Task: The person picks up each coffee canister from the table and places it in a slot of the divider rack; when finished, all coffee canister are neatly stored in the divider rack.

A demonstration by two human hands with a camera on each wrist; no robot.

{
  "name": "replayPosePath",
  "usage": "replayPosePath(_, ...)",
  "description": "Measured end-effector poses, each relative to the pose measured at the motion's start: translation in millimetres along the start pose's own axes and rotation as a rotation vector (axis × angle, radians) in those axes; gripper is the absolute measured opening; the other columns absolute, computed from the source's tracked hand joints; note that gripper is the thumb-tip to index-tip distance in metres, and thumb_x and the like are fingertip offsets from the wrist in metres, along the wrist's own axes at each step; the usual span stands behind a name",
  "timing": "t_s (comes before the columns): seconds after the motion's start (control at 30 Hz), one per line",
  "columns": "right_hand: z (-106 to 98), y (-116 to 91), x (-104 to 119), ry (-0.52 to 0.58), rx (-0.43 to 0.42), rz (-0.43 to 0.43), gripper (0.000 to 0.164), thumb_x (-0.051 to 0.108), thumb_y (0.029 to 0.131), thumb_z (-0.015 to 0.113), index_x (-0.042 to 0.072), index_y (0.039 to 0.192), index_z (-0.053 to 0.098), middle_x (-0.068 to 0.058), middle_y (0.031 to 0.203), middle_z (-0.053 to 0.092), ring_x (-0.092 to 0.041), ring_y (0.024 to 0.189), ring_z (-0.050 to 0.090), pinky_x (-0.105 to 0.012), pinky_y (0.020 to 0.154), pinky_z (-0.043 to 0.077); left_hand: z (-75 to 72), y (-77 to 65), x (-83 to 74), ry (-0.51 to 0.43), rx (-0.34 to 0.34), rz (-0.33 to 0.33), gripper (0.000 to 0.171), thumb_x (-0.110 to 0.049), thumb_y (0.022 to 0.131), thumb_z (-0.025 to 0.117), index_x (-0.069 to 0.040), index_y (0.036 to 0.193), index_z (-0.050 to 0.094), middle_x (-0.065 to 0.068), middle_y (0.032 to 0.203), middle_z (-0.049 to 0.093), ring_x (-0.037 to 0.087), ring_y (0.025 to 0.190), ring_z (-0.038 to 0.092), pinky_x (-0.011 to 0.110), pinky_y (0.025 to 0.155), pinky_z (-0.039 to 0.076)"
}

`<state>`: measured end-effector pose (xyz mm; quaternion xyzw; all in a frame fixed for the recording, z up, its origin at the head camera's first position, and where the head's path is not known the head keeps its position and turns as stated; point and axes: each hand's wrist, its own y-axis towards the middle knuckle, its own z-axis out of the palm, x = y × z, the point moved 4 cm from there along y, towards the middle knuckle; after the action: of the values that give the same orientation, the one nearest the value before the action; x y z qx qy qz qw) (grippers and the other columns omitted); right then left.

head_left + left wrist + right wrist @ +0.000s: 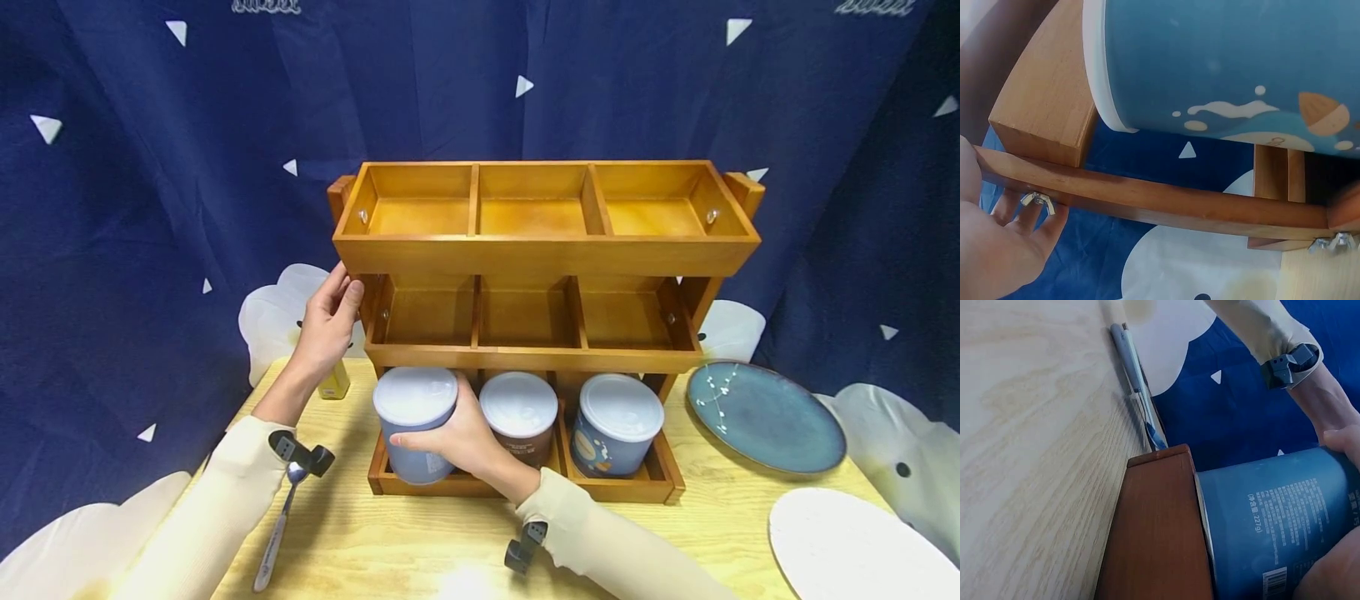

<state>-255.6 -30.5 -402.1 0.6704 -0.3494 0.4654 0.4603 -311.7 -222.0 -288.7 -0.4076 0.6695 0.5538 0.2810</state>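
Note:
My right hand (pixel 461 429) grips a blue canister (pixel 420 454) with a white lid, thumb across its front and fingers on its right side. The canister is at the left end of the bottom tier of a wooden three-tier rack (pixel 547 254); its base overlaps the front rail in the head view. Printed text and a barcode show on the canister (pixel 1272 519) in the right wrist view. My left hand (pixel 330 312) holds the rack's left side post (pixel 1147 194), fingers around it near a wing nut (pixel 1038 200).
A brown canister (pixel 519 417) and another blue canister (pixel 617 425) stand in the bottom tier. Right of the rack lie a blue plate (pixel 765 417) and a white round thing (pixel 855 542). A spoon (pixel 277 533) lies front left, with a small yellow box (pixel 335 382) behind. Blue curtain (pixel 450 83) hangs behind.

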Motion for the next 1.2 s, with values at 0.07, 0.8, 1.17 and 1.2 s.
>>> replayPosePath(0.07,-0.1,1.1,-0.2,-0.006,-0.007,-0.006,0.091,0.031,0.059,0.091,0.028,0.133,0.038,0.004,0.123,0.055,-0.015,0.108,0.059,-0.038,0.091,0.048,-0.1,-0.2,0.1,0.003,-0.001,0.002,0.047,-0.03,0.103,0.038,-0.036,0.148,0.029,0.004,0.151,0.04,0.023,0.133,0.045,0.039,0.099,0.046)
replayPosePath(0.8,1.4,6.6,-7.7,-0.1,-0.101,-0.059,0.099,0.04,0.055,0.092,0.028,0.135,0.035,0.007,0.125,0.053,-0.012,0.11,0.056,-0.034,0.095,0.046,0.7,-1.3,3.4,-0.016,-0.007,0.006,0.046,-0.03,0.102,0.039,-0.035,0.148,0.031,0.005,0.149,0.042,0.024,0.13,0.047,0.022,0.093,0.048)
replayPosePath(1.17,0.9,-1.2,-6.6,-0.134,-0.103,-0.082,0.099,0.041,0.055,0.092,0.029,0.135,0.034,0.006,0.127,0.051,-0.013,0.113,0.055,-0.035,0.094,0.047,-0.2,-1.4,1.1,0.016,-0.011,0.003,0.046,-0.031,0.102,0.039,-0.038,0.147,0.031,0.002,0.15,0.042,0.023,0.132,0.046,0.035,0.098,0.047)
replayPosePath(1.2,1.1,-1.9,-6.7,-0.137,-0.102,-0.088,0.1,0.041,0.055,0.092,0.029,0.136,0.034,0.006,0.127,0.051,-0.013,0.113,0.055,-0.035,0.094,0.047,-0.2,-1.3,0.4,0.017,-0.01,0.005,0.046,-0.031,0.103,0.039,-0.038,0.148,0.03,0.002,0.15,0.042,0.023,0.132,0.046,0.034,0.098,0.047)
